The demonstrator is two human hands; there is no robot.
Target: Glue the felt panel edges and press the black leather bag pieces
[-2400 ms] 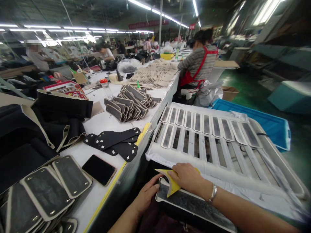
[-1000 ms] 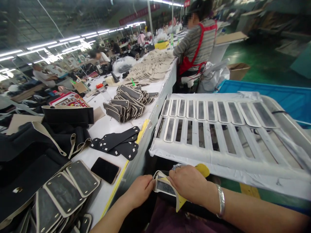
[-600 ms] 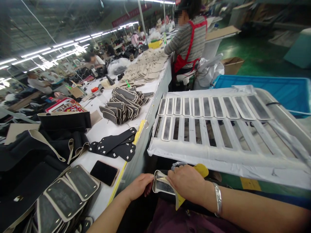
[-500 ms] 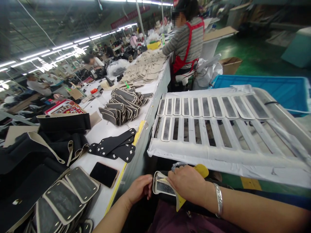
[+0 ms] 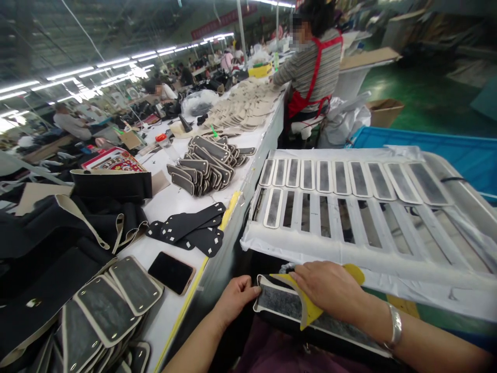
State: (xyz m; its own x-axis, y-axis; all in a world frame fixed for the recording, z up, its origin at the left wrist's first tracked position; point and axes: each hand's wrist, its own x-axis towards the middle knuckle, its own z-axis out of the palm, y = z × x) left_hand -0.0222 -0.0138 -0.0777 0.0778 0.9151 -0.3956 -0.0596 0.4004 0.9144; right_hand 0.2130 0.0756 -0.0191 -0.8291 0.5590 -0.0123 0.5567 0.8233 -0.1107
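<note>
A long dark panel with a pale border (image 5: pixel 279 300) lies across my lap. My left hand (image 5: pixel 234 299) has its fingers curled and its thumb at the panel's left end, pinching the edge. My right hand (image 5: pixel 330 289), with a silver bangle on its wrist, grips a curved yellow sheet (image 5: pixel 308 308) that stands bent over the panel's middle. The panel's right part passes beneath my right forearm. What my right palm covers is hidden.
On my right stands a slatted rack (image 5: pixel 279 241) bearing several dark pale-edged strips (image 5: pixel 324 176). The table at left holds a phone (image 5: pixel 172 273), grey panels (image 5: pixel 104 311), black studded pieces (image 5: pixel 194 228) and a strip pile (image 5: pixel 205 168). A co-worker (image 5: pixel 316 67) sits beyond.
My right hand has moved right along the panel with the yellow sheet, uncovering more of the dark surface. My left thumb has come onto the panel's left end. The view has shifted slightly.
</note>
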